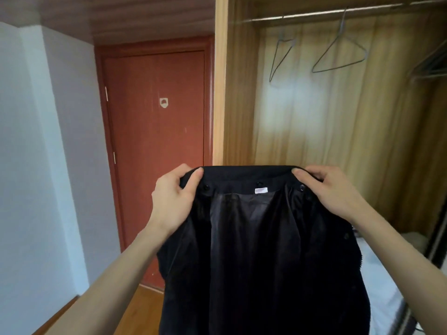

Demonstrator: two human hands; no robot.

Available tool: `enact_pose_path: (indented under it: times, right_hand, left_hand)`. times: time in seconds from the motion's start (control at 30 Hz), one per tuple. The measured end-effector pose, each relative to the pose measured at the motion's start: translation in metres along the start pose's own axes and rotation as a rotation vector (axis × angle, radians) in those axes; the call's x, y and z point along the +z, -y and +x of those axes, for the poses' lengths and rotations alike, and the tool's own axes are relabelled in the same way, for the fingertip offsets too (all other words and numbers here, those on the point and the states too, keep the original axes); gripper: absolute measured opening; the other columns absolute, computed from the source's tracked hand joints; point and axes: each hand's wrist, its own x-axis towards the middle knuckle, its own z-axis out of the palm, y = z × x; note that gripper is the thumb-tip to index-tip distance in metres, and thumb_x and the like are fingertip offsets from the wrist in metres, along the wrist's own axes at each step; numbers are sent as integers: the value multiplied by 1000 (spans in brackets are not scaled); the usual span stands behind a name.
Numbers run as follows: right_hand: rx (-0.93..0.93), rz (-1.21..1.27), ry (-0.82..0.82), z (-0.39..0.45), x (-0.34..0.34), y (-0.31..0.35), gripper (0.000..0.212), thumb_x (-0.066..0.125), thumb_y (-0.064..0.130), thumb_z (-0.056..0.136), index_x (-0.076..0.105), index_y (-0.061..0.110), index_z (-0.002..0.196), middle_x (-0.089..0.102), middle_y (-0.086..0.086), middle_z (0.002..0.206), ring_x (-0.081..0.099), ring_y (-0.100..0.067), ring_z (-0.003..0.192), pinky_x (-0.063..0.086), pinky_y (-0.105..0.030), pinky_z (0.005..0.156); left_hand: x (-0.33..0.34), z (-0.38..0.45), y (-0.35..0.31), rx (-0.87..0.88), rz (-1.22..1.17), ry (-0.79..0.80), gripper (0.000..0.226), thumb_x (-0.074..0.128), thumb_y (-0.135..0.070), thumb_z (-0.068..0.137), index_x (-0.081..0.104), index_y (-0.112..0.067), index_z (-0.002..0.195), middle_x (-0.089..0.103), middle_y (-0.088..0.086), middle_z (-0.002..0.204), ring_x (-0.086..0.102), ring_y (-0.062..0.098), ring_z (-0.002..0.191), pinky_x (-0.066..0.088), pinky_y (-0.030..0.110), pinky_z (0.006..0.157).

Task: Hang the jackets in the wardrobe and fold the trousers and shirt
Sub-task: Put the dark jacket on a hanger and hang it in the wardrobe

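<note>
A black jacket (254,250) hangs in front of me, its shiny lining and a small white label facing me. My left hand (174,197) grips the collar at its left end. My right hand (331,189) grips the collar at its right end. The open wooden wardrobe (242,93) stands just behind the jacket. Its metal rail (314,16) runs across the top, and two bare wire hangers (338,52) hang from it.
More hangers (433,61) crowd the rail's far right. A red-brown door (157,141) is shut to the left of the wardrobe. A white wall (36,165) fills the left side. A white surface (382,286) shows at lower right behind the jacket. The floor (140,310) is wood.
</note>
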Motion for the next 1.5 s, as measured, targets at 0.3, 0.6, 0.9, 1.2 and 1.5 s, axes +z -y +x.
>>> enact_pose_path:
  times: [0.3, 0.6, 0.9, 1.2, 1.5]
  right_hand:
    - [40, -28, -117, 35, -74, -44, 57, 60, 50, 102, 54, 1, 71, 38, -11, 62, 35, -17, 59, 28, -31, 57]
    - [34, -55, -147, 98, -116, -79, 58, 58, 41, 105, 50, -7, 75, 36, -6, 65, 33, -17, 62, 25, -33, 58]
    - [-8, -124, -222, 145, -136, -119, 51, 54, 36, 107, 45, 3, 70, 34, 6, 63, 30, -9, 57, 27, -25, 54]
    - [-13, -332, -69, 166, -109, -179, 47, 46, 54, 102, 55, 16, 78, 54, -5, 63, 43, -10, 57, 45, -39, 62]
    - [-71, -259, -124, 243, -79, -152, 40, 51, 74, 92, 67, 39, 100, 71, 18, 86, 67, -3, 81, 54, -27, 74]
  left_hand:
    - [94, 71, -41, 52, -171, 30, 46, 59, -53, 97, 57, -12, 76, 55, 1, 67, 52, 20, 67, 48, 44, 74]
    - [153, 139, -74, 77, -238, 15, 47, 62, -41, 100, 53, -3, 74, 49, 0, 66, 46, 14, 66, 41, 37, 69]
    - [200, 207, -105, 138, -267, 36, 47, 63, -33, 102, 51, 0, 72, 47, 1, 65, 44, 14, 64, 38, 33, 65]
    - [228, 252, -106, 219, -155, 65, 39, 62, -33, 102, 61, -1, 80, 63, 20, 81, 58, 42, 80, 53, 52, 87]
    - [236, 302, -90, 218, 13, 20, 34, 60, -38, 101, 64, -13, 78, 68, 2, 78, 64, 28, 85, 54, 45, 90]
